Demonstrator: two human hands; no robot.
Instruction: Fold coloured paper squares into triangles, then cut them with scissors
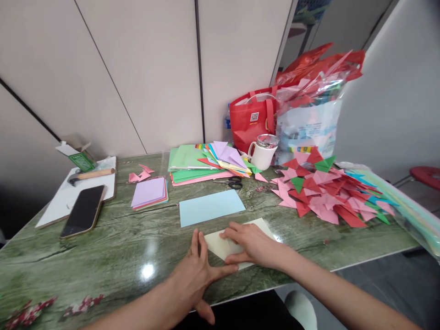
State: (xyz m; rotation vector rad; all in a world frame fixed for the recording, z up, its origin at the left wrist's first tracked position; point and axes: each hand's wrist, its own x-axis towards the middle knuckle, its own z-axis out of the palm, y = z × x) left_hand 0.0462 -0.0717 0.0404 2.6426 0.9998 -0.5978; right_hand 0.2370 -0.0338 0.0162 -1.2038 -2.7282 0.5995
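Note:
A pale cream sheet of paper (220,245) lies on the green marbled table (113,247) near its front edge. My left hand (197,275) rests flat at the sheet's left corner, fingers stretched out. My right hand (250,245) lies flat on top of the sheet, fingers pointing left and pressing it down. Just beyond them lies a light blue rectangle of paper (210,207).
A heap of folded paper triangles (323,192) covers the right side. Stacks of coloured sheets (199,165), a small purple-topped pile (150,192), scissors (231,182), a white mug (263,152), a red bag (252,117), a plastic bag (309,123), a phone (83,211) and a hammer (90,174) stand further back.

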